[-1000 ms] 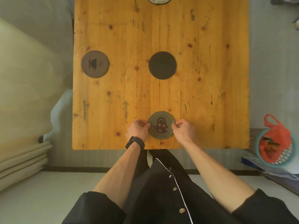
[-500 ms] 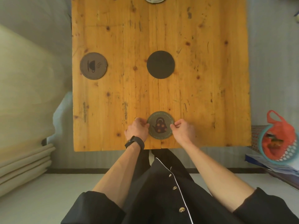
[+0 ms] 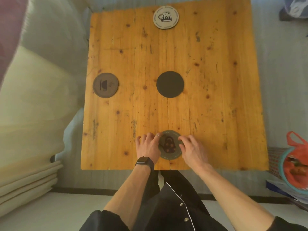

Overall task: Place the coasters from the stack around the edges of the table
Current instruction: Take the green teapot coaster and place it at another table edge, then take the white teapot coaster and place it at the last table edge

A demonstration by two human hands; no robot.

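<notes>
A green coaster with a teapot design (image 3: 169, 146) lies flat near the front edge of the wooden table (image 3: 216, 114). My left hand (image 3: 148, 145) touches its left rim and my right hand (image 3: 191, 147) rests over its right rim, fingers partly covering it. A plain dark coaster (image 3: 170, 84) sits at the table's middle; whether it is a stack I cannot tell. A brown coaster with a cup design (image 3: 105, 85) lies by the left edge. A pale coaster with a mug design (image 3: 165, 17) lies by the far edge.
Pale folded bedding (image 3: 30, 100) fills the floor left of the table. A teal basket with a red bag (image 3: 295, 165) stands at the right, by the table's front corner. A dark bundle (image 3: 293, 9) lies at the far right.
The view has tilted up, bringing the far pale coaster fully into sight. Both hands stay at the teapot coaster, with their fingers now more spread over its rims.
</notes>
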